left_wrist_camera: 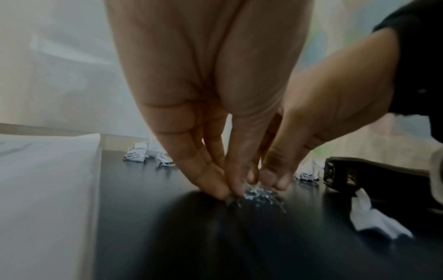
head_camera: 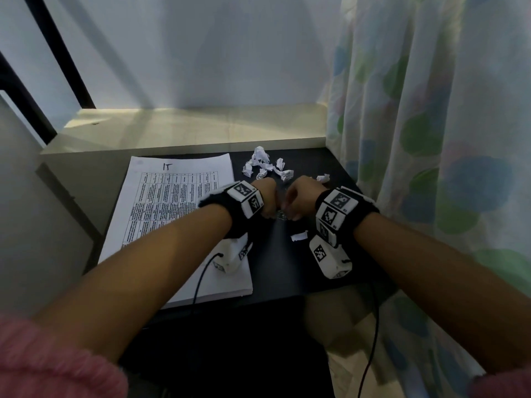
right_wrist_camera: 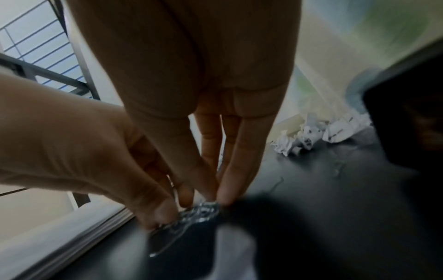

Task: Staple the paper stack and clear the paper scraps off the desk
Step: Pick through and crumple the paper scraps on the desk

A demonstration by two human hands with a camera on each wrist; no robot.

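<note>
A white paper stack [head_camera: 172,202] with a printed table on top lies on the left of the black desk [head_camera: 281,268]. Crumpled paper scraps [head_camera: 267,166] sit at the back of the desk, and one more scrap [head_camera: 298,236] lies near my right wrist. Between my hands is a small shiny heap of loose staples [left_wrist_camera: 261,195]. My left hand [left_wrist_camera: 230,191] points down and pinches at the heap's left side. My right hand [right_wrist_camera: 203,199] pinches it from the right. A black stapler [left_wrist_camera: 359,174] lies just right of the hands; the head view hides it.
A pale ledge [head_camera: 186,130] runs along the back of the desk under the wall. A dotted curtain [head_camera: 431,139] hangs close along the right edge. Cables trail from both wrist cameras over the front edge. The paper stack's edge [right_wrist_camera: 72,236] lies close to my left fingers.
</note>
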